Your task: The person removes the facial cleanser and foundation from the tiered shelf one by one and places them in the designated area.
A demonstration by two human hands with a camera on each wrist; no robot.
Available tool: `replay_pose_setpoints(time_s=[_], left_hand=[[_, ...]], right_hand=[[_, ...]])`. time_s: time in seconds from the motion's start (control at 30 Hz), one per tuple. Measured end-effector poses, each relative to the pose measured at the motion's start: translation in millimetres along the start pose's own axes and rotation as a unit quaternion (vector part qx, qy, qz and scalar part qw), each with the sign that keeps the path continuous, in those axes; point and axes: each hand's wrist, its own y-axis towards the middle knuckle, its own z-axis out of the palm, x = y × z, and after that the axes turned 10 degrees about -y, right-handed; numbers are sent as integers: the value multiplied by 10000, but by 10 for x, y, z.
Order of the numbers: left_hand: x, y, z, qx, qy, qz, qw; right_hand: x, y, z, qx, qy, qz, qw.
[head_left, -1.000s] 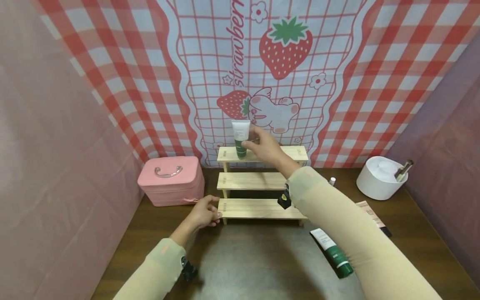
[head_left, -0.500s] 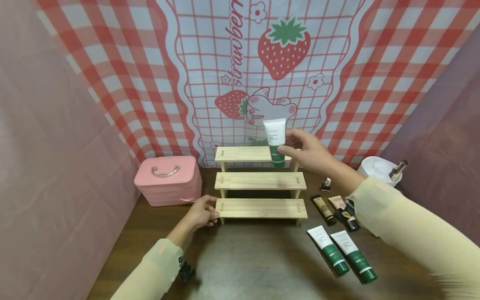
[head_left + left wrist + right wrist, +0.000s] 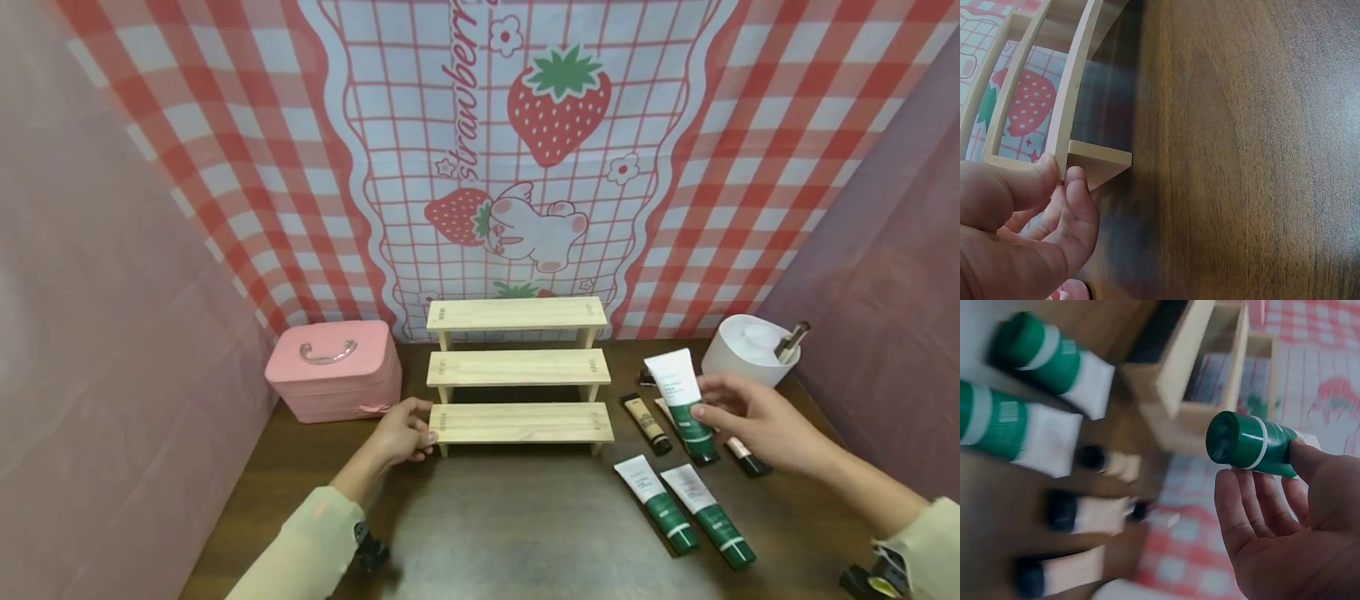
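Note:
My right hand (image 3: pixel 765 417) pinches a white-and-green squeeze tube (image 3: pixel 681 400) between thumb and fingers, cap end down, over the right side of the table. In the right wrist view the tube's green cap (image 3: pixel 1225 439) faces the camera. At the left end of a three-step wooden display rack (image 3: pixel 517 423), my left hand (image 3: pixel 397 432) grips the lowest board. The left wrist view shows thumb and fingertips on either side of that board (image 3: pixel 1065 134). Two similar green-and-white tubes, the left one (image 3: pixel 660 507) and the right one (image 3: pixel 708 517), lie on the table below the held tube.
A small tan tube (image 3: pixel 647 423) and beige tubes with black caps (image 3: pixel 748 458) lie right of the rack, partly hidden. A white round container (image 3: pixel 738 354) stands at the back right, a pink case (image 3: pixel 333 367) at the back left. A checked cloth (image 3: pixel 480 167) hangs behind.
My right hand has carried the tube from the rack's top step rightward and down, over the other tubes. The top step now bears nothing. My left hand stays at the rack's end.

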Motion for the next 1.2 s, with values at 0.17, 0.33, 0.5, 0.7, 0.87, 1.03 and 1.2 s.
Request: replay_pose_setpoints(time_s=[0.17,0.33,0.5,0.7,0.87,1.03,1.2], left_hand=[[-7,-7,1,-6,26,-11,10000],[-26,-8,2,53,42,29,10000],[-17,-3,-8,23,18,14,10000],[-1,8,2,7,-109,18,9999],[29,10,12,8,-141,8,9999],[28,12,8,-14,-113,26,9999],[31,21,-2,-17,-101,15,9999]], right_hand=[[-453,-438,42,-101,-188,735,9971],[-785,-833,43,257,-392,1627,9856],[-1011,-1048,76,889,-229,2462,9649],[-1168,-1134,160,1254,100,2502,9600],[-1236,-1146,175,1449,263,2409,9593],[-1277,-1122,191,1481,160,2514,9563],[-1304,-1106,201,1487,105,2497,9568]])
